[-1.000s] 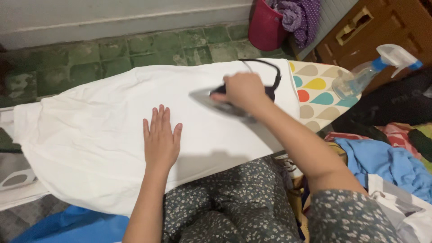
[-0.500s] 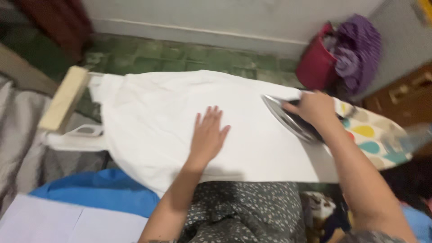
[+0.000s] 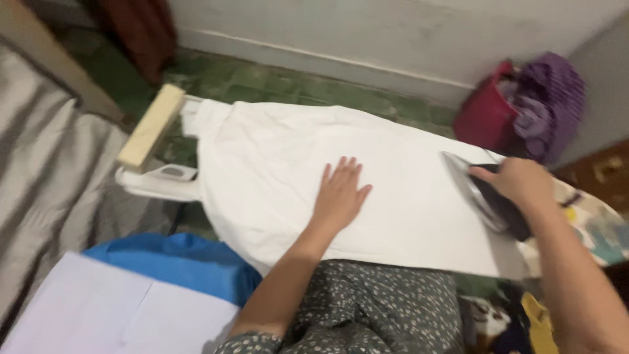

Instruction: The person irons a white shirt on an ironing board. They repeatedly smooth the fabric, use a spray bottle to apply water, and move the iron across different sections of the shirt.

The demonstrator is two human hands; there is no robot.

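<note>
1. A green tiled floor (image 3: 275, 82) runs under a pale wall, and a grey striped cloth (image 3: 46, 164) fills the near left side.
2. A large white cotton cloth (image 3: 275, 170) lies spread over the long ironing board, covering it from its far left end almost to its right end, where a patterned board cover with coloured drops (image 3: 599, 229) shows. It hangs over the near edge.
3. A blue fabric heap (image 3: 183, 262) and a flat white sheet (image 3: 111, 314) lie below the board's near left corner.
4. A dark pink plastic basket (image 3: 488, 118) stuffed with purple clothes (image 3: 550, 98) stands on the floor beyond the board's far right corner.
5. A pale wooden block (image 3: 152, 124) rests at the board's left end, above a white plastic iron rest (image 3: 157, 180).
6. A dark iron with a shiny metal soleplate (image 3: 481, 193) is tipped up on the cloth near the board's right end.
7. Compared with a second ago, the view has swung left: the spray bottle is out of sight, the block has appeared, and the iron sits further right on the cloth.
8. The left hand (image 3: 339, 193) lies flat and released on the cloth's middle, fingers spread, arm reaching from the near edge.
9. The right hand (image 3: 517, 183) is clenched round the iron's handle, forearm angled in from the near right corner.
</note>
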